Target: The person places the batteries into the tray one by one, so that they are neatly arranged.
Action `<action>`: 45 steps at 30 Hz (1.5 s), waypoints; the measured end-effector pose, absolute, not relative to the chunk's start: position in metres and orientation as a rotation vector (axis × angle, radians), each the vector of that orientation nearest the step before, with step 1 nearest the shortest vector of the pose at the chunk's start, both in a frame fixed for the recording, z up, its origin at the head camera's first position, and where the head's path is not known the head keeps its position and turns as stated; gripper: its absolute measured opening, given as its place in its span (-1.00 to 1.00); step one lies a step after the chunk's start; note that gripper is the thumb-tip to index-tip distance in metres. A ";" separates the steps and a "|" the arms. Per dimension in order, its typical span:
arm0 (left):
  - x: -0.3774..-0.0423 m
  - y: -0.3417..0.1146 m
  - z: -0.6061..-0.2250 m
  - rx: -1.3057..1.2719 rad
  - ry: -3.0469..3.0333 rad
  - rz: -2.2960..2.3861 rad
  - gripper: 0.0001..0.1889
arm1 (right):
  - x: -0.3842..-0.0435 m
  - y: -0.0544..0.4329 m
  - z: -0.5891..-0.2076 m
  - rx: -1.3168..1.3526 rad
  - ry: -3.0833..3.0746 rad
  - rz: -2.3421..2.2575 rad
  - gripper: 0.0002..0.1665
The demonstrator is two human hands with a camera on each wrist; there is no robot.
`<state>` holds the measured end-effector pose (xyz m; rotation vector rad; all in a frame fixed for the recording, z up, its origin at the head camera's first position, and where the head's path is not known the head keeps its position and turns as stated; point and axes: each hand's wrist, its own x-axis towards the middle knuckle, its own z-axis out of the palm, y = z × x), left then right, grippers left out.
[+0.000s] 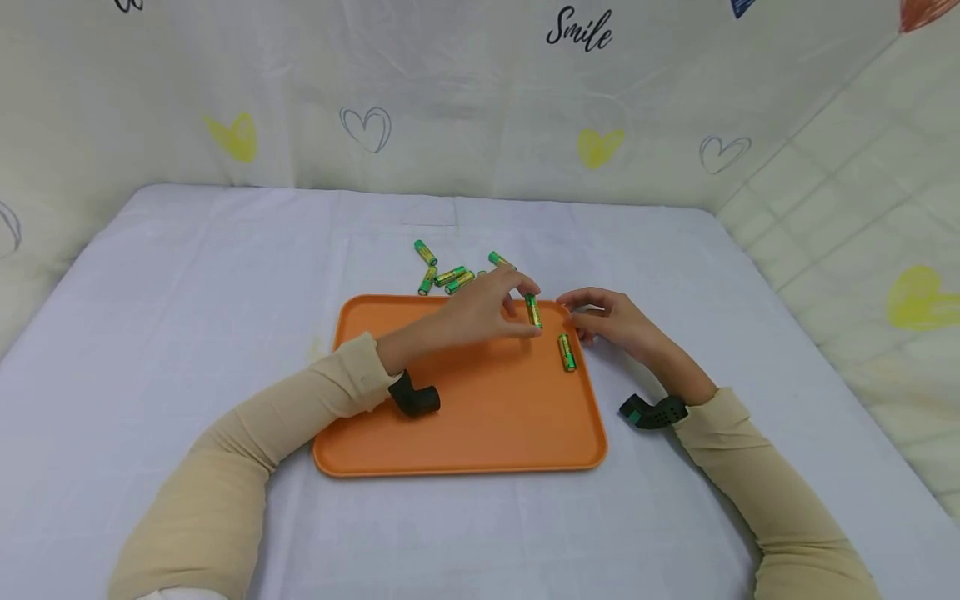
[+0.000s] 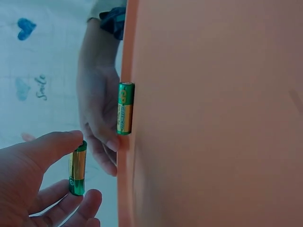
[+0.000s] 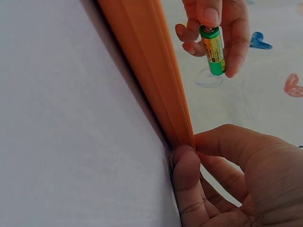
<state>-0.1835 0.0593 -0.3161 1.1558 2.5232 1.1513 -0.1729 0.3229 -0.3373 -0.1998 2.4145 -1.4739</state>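
My left hand (image 1: 480,310) is over the far right part of an orange tray (image 1: 480,429). It pinches a green and gold battery (image 1: 533,311) end to end between thumb and fingers; the left wrist view shows this battery (image 2: 77,169) from the side. A second battery (image 1: 567,353) lies on the tray along its right edge. At the tray's far right corner, my right hand (image 1: 617,323) pinches the rim. In the right wrist view its thumb and finger meet on both sides of the orange rim (image 3: 151,71).
Several more batteries (image 1: 450,276) lie loosely scattered on the white cloth just behind the tray, some partly hidden by the left hand. A white sheet (image 1: 480,108) with printed hearts hangs at the table's back. Dark devices (image 1: 416,400) sit on both wrists.
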 end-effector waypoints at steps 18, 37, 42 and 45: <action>-0.179 0.072 -0.332 1.105 2.312 1.201 -0.42 | -0.170 0.322 -0.335 -0.205 2.435 -1.472 -0.55; -0.173 0.084 -0.338 1.007 2.151 1.314 -0.48 | -0.169 0.318 -0.326 -0.195 2.428 -1.443 -0.54; -0.173 0.088 -0.339 1.034 2.166 1.309 -0.49 | -0.168 0.318 -0.327 -0.207 2.421 -1.460 -0.53; -0.173 0.091 -0.340 1.041 2.174 1.296 -0.49 | -0.167 0.319 -0.328 -0.211 2.415 -1.470 -0.52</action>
